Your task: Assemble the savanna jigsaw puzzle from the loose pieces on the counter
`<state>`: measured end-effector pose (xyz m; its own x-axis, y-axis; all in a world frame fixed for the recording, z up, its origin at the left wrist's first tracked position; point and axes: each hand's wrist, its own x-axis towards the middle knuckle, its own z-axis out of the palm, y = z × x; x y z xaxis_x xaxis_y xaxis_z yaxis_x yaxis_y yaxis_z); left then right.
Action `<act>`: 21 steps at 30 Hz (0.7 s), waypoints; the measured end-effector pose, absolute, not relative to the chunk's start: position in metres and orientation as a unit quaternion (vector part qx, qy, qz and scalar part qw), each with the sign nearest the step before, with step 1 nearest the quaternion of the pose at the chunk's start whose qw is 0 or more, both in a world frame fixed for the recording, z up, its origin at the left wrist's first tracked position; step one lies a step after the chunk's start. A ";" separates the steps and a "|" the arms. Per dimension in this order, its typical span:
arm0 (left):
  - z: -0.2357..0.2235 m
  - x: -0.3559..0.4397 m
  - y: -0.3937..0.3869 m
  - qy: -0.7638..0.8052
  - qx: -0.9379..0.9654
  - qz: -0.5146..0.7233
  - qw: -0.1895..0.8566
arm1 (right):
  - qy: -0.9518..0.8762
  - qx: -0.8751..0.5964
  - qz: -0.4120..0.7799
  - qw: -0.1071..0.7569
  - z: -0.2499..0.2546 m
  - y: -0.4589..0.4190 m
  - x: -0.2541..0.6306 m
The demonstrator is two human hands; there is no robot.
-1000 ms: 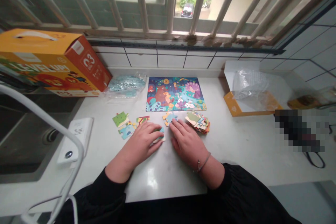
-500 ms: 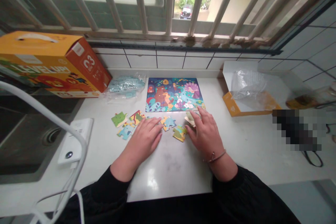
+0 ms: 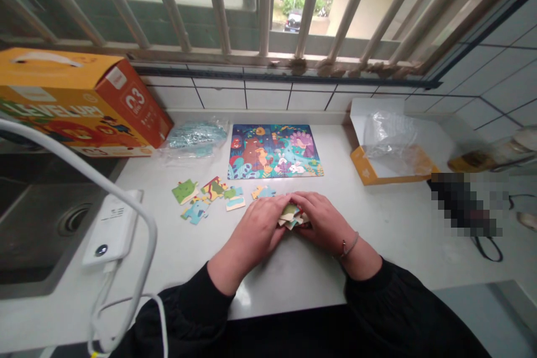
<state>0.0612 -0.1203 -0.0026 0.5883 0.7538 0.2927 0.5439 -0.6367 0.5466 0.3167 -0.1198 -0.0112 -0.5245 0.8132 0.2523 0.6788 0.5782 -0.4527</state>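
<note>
My left hand and my right hand meet over the white counter, their fingers closed around a small pile of jigsaw puzzle pieces. The fingertips and part of the pile are hidden. Left of my hands lie several loose pieces: a green one, a blue one, a red-and-green one and a pale one. Another piece shows just beyond my left fingers. Behind them rests an assembled animal puzzle, dark blue with a bear and rabbits.
An orange box and a clear bag of blue pieces stand at the back left. A white power device with a cable lies beside the sink. At right is an opened box holding plastic wrap.
Both hands have come together, the left moving right, and now enclose a pile of pieces. The pieces that lay between and under my right hand are gathered there.
</note>
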 end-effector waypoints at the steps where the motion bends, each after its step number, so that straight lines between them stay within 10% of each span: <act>1: -0.002 0.059 -0.120 0.378 0.865 0.253 0.211 | -0.853 -0.443 0.155 0.229 -0.012 -0.119 0.318; 21: 0.011 0.014 -0.108 0.381 0.883 0.212 0.176 | -0.717 -0.632 0.045 0.290 -0.017 -0.101 0.366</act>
